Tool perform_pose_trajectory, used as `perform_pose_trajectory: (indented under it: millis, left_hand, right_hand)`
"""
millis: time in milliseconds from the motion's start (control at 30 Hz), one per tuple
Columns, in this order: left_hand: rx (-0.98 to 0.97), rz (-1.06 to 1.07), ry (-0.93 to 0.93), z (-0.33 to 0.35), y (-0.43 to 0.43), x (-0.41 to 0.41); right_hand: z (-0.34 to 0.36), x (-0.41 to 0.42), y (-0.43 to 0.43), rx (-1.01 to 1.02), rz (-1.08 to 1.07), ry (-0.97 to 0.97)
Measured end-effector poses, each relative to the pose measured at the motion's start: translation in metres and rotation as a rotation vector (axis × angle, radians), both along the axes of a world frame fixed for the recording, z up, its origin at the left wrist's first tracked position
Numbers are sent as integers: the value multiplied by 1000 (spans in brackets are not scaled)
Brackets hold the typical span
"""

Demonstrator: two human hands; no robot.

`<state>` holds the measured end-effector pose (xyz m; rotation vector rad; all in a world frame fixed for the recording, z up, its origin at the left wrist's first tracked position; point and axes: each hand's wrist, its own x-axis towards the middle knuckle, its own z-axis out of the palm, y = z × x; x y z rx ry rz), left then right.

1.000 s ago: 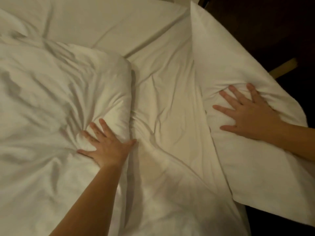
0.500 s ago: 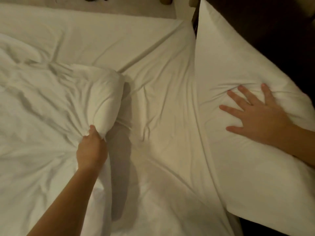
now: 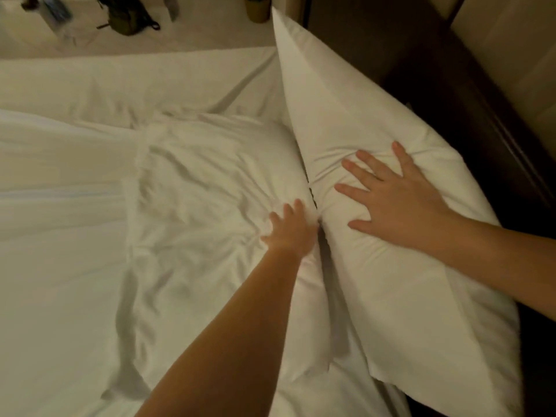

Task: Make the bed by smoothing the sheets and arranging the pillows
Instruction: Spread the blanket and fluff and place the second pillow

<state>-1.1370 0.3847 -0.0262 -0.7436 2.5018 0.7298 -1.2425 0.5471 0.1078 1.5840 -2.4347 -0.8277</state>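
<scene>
Left pillow point(image 3: 210, 182) — blurred by motion, near end partly hidden under left forearm point(image 3: 228, 341); lies crumpled on sheet point(image 3: 120, 82), right edge touching right pillow point(image 3: 376, 115). Right pillow's near end cut off by frame bottom; it lies beside dark headboard point(image 3: 451, 85). Left hand point(image 3: 290, 233) rests on left pillow's right edge, fingers on top, thumb hidden in gap — grip cannot be told. Right hand point(image 3: 397, 200) flat on right pillow, fingers spread wide, pressing dent. Blurred dark bag point(image 3: 126, 13) on floor point(image 3: 195, 34) beyond.

no readable text or labels anywhere
</scene>
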Motion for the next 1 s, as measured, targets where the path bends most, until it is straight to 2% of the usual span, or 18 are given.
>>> perform_pose_trajectory:
  millis: [67,133,233,367,567,733,900,1000]
  left_hand:
    - [81,-39,-83,-27,30,15]
    - [21,-26,-4,-34,50,38]
    - [-40,135,152,-33,62,65]
    - [-73,201,147,-26,78,111]
    - [-143,16,156,-16,92,175]
    - [-228,-311,141,-17,105,213]
    - [-328,-303,160,-41,90,219]
    - [-250,-322,68,-37,86,207]
  right_hand:
    - [0,1,-1,3,-27,-18]
    - [-1,2,-5,5,-44,-36]
    - [-3,2,-11,3,-68,-68]
    - [1,5,-16,43,-98,-92]
    - [4,12,-23,58,-112,-105]
    - [2,17,-24,71,-108,-89]
    - [-2,18,-23,66,-101,-71]
    - [-3,17,-23,73,-97,-69]
